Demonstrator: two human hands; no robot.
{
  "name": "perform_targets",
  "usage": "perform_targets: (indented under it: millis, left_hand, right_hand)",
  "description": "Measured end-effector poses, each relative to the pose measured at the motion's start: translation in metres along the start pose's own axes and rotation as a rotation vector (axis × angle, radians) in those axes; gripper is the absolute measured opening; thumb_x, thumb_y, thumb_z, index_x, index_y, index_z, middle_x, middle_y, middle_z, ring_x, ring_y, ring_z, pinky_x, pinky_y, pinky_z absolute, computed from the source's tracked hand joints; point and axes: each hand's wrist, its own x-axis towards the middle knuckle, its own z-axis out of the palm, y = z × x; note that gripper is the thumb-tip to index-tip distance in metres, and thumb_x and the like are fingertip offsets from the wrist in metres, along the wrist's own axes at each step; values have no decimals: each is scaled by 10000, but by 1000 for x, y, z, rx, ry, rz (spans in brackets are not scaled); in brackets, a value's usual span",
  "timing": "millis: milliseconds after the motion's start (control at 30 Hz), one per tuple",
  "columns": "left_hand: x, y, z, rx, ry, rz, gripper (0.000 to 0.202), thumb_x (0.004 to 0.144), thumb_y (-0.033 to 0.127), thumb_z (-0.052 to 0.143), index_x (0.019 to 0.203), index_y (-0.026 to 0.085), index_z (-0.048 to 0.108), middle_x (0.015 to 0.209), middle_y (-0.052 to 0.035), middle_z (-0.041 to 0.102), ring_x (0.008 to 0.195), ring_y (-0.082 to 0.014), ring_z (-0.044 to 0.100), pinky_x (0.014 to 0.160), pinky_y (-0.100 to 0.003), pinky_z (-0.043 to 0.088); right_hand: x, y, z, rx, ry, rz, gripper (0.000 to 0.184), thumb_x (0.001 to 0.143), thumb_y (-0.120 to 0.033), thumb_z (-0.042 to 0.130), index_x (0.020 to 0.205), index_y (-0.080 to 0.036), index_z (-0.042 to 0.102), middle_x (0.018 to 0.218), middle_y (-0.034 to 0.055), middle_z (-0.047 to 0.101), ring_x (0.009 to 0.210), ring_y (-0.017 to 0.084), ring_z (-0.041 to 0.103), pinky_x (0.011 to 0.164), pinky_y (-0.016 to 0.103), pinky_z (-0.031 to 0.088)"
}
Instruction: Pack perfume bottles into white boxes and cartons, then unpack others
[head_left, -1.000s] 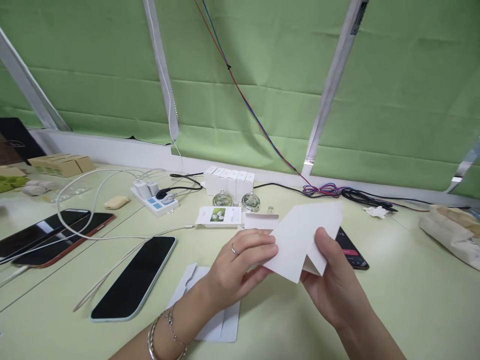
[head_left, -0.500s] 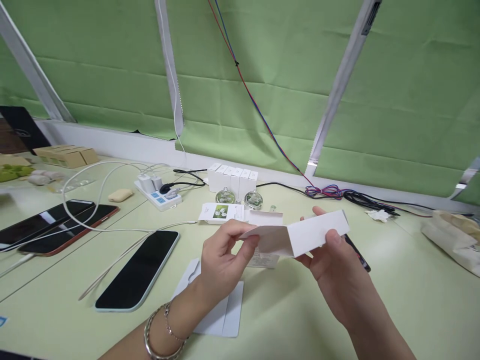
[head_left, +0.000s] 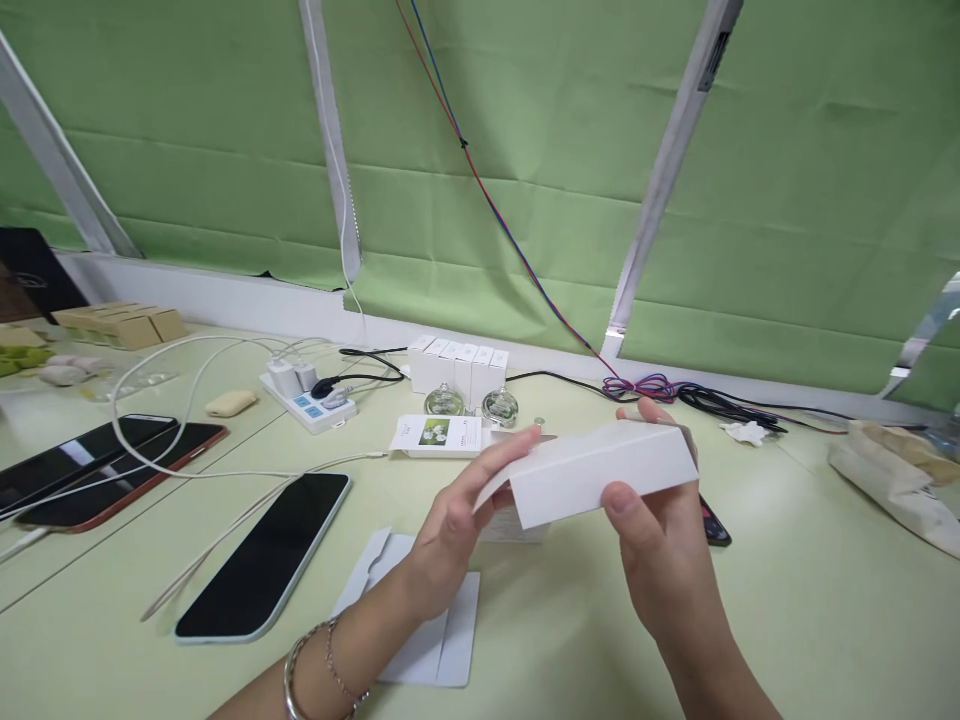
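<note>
Both my hands hold a white cardboard box (head_left: 600, 470) above the pale green table (head_left: 787, 620). My right hand (head_left: 660, 540) grips its right part, thumb on the front face and fingers behind. My left hand (head_left: 457, 530) presses its fingers against the box's left open end, where a flap sits. Under my left wrist lies a flat white unfolded box blank (head_left: 431, 640). Behind the held box lies a small white box (head_left: 517, 525), partly hidden.
A row of white boxes (head_left: 457, 365), two round glass bottles (head_left: 472, 403) and a printed card (head_left: 436, 435) sit behind. A phone (head_left: 266, 555) with a cable lies at left, two more phones (head_left: 97, 470) farther left, a power strip (head_left: 307, 400), another phone (head_left: 712, 525) at right, a bag (head_left: 892, 480).
The flat folded card has been opened out into a box shape and turned level. My left fingers moved from pinching the card's edge to pressing on the left end.
</note>
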Motion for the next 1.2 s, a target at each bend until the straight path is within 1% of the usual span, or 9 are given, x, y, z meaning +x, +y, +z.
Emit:
perform_targets:
  millis: [100,200,333,467,667,767,867,1033,1200]
  left_hand:
    - [1,0,-1,151,9,45,544,861,595,323,1294,299,466,1401,-43,399,1266,-297,378,996,-464,404]
    - [2,-1,0,281,26,112,401,888,442,437,1272,336,480,1343,-38,475,1200,-265,460,946,-426,459]
    - [3,-3,3,265,61,158,349,865,323,531,1213,348,522,1238,-45,555,1096,-229,531,819,-352,532]
    - [4,-4,3,228,111,159,315,839,312,571,1154,312,567,1147,-67,583,992,-221,563,711,-312,543]
    - [2,-5,1,234,100,42,297,872,253,528,1167,292,536,1220,-66,529,1078,-218,517,853,-330,472]
    - [3,-6,1,251,91,85,260,879,218,512,1127,293,533,1231,-54,495,1135,-205,470,873,-308,457]
    - [4,-4,4,271,72,120,252,871,163,506,1088,292,515,1239,-50,447,1135,-187,462,852,-282,460]
    - [4,-4,5,380,80,149,291,827,91,527,1043,279,478,1214,-56,430,1077,-174,488,804,-269,468]
    - [1,-6,1,664,77,341,303,775,59,551,988,256,462,1113,-66,466,1055,-199,478,788,-296,473]
  right_hand:
    - [4,2,-3,134,22,118,683,687,-521,616,1272,-323,326,1342,45,406,1197,248,432,899,384,448]
    - [5,2,-4,269,5,210,568,714,-517,603,1210,-327,401,1172,16,533,1073,214,524,874,379,468]
    - [5,-1,-2,362,-24,259,470,736,-492,606,1153,-310,486,1020,1,590,963,197,561,773,342,510]
    - [5,-2,1,393,-39,263,458,739,-481,608,1153,-319,499,976,-10,592,916,188,557,718,318,510]
    - [6,4,-2,348,1,176,537,714,-426,649,1205,-361,441,1082,-12,560,941,175,556,781,328,487]
    - [4,6,-3,266,-31,99,630,711,-420,649,1265,-372,352,1133,4,548,1008,198,542,822,349,475]
    - [0,4,1,261,-102,53,705,718,-400,653,1306,-354,267,1060,30,580,967,210,574,781,355,498]
    - [-5,2,7,287,-238,59,868,720,-389,671,1345,-395,69,1064,26,595,929,202,604,769,381,517]
    - [-3,21,-2,290,-399,72,922,645,-456,718,1354,-330,143,994,52,621,872,250,624,699,403,533]
